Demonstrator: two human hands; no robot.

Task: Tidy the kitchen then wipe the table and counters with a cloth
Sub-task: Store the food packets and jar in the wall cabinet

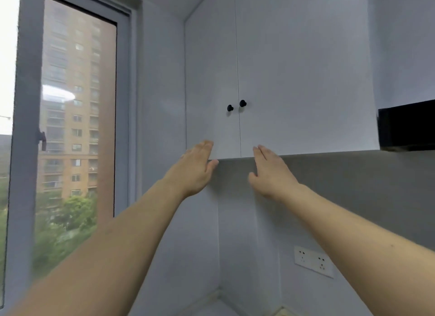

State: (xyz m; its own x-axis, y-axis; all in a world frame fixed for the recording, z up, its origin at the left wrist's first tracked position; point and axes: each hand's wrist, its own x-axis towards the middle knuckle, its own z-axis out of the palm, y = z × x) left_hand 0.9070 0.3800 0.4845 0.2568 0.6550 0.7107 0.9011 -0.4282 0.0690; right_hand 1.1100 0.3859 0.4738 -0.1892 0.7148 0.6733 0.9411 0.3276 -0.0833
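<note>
A white wall cabinet (pixel 294 80) with two shut doors hangs in the corner; each door has a small black knob, the left knob (pixel 230 108) and the right knob (pixel 242 103). My left hand (pixel 196 168) is raised with straight fingers at the bottom edge of the left door. My right hand (pixel 270 171) is raised beside it, fingers straight, at the bottom edge of the right door. Both hands hold nothing. No cloth is in view.
A tall window (pixel 77 118) fills the left side, its handle (pixel 42 140) on the frame. A black range hood (pixel 407 127) juts out at the right. A double wall socket (pixel 314 261) sits low on the back wall. A sliver of counter (pixel 211 304) shows at the bottom.
</note>
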